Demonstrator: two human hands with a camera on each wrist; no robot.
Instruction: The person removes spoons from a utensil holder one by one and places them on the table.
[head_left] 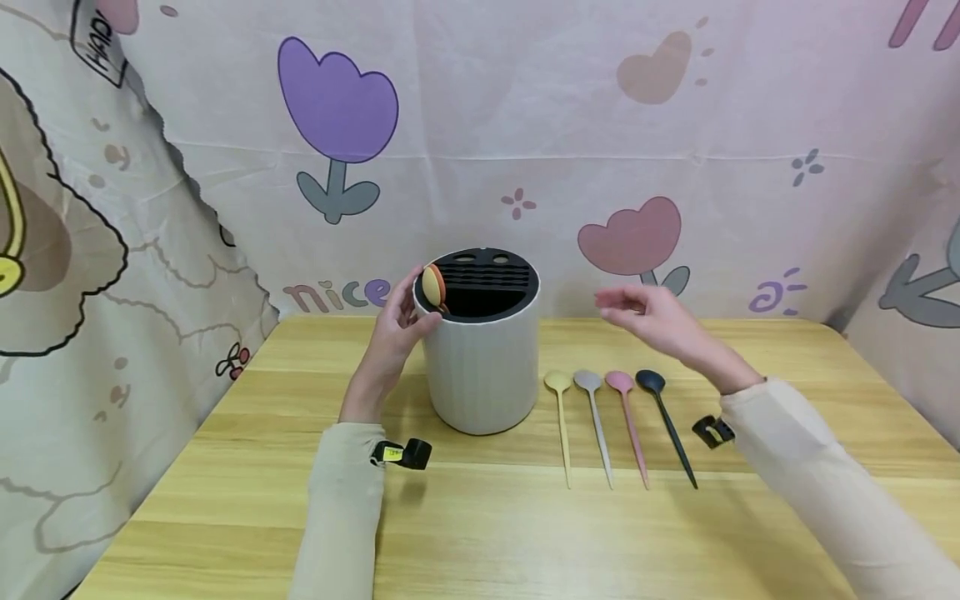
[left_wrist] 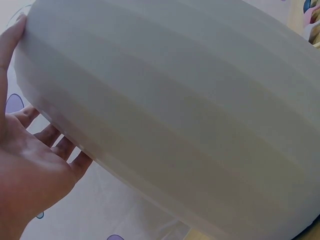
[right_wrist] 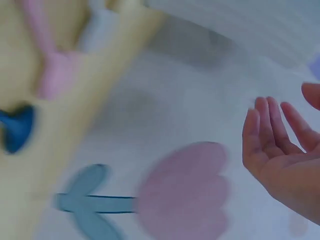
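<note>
Left hand [head_left: 393, 325]'s gripping the white utensil holder [head_left: 483, 375], upright on the bench [head_left: 480, 525]; right hand [head_left: 648, 317]'s empty, up in the air. I'd brace the holder lightly, thumb clear of the opening. Four spoons [head_left: 620, 382] lie just beside it.

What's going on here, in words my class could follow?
A person's left hand grips a white, ribbed, round container near its rim. A yellow-and-orange, round-headed utensil stands at the left of its black, slotted top. The right hand is raised to the container's right, holding nothing. A yellow spoon, grey spoon, pink spoon and dark blue spoon lie side by side on the pale wooden table.
</note>
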